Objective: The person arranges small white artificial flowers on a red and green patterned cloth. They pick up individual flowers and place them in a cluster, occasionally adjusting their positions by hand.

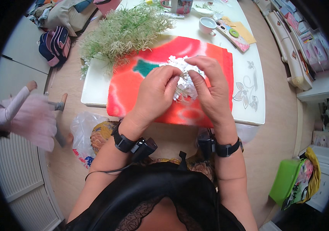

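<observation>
Between my hands lies a cluster of small white artificial flowers [188, 86], spread over a folded red and orange cloth [127, 92] with a green patch. Thumb and forefinger of my left hand [157, 92] are pinched together on a thin pale sprig [184, 75] above the blossoms. My right hand [213, 83] hovers just beside it, thumb and forefinger apart, nothing visible between them. My fingers partly cover the flowers, so their lower stems cannot be made out.
A heap of green artificial foliage [127, 31] spreads across the table's [248, 86] left side. Farther back are a white cup [207, 25], a pink case [239, 40] with green tape [234, 32], and a mug [181, 6]. Left, a person [23, 115] passes; a plastic bag [82, 127] sits below.
</observation>
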Demonstrator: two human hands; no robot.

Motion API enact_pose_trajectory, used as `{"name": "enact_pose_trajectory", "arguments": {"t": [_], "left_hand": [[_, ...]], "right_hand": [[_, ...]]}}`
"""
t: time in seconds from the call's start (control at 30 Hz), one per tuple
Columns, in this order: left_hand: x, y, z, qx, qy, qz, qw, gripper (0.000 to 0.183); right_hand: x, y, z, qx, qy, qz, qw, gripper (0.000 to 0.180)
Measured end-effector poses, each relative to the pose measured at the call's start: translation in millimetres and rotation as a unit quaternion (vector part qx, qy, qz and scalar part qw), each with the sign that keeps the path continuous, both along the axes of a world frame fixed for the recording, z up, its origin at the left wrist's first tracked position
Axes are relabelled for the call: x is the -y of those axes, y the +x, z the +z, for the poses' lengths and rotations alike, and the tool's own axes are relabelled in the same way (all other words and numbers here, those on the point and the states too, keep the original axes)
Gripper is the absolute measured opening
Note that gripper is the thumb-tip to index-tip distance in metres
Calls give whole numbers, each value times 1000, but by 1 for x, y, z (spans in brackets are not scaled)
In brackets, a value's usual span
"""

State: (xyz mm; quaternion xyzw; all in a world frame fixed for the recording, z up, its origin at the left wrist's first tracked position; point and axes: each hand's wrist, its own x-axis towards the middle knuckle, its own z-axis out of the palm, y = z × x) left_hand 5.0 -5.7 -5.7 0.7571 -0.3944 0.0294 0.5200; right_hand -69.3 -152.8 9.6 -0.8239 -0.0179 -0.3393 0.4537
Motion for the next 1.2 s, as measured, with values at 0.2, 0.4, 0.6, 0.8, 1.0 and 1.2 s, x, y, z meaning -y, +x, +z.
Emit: {"name": "enact_pose_trajectory", "arguments": {"t": [0.2, 0.4, 0.6, 0.8, 1.0, 1.2], "left_hand": [[-1, 0, 3, -34, -26, -37, 998, 11], [-2, -3, 9, -166, -29, -76, 983, 10], [-1, -1, 8, -37, -12, -10, 999, 9], [1, -5, 2, -239, -78, 14, 968, 9], [2, -4, -4, -280, -115, -12, 953, 12], [-4, -5, 2, -217, -26, 21, 976, 9]], "right_hand": [[9, -3, -6, -145, 159, 77, 973, 14], [5, -5, -3, -163, 271, 101, 943, 12], [-4, -5, 0, -184, 232, 41, 954, 13], [-10, -4, -3, -173, 217, 37, 960, 10], [-4, -6, -10, -168, 184, 66, 966, 8], [32, -9, -8, -226, 78, -85, 967, 11]]}}
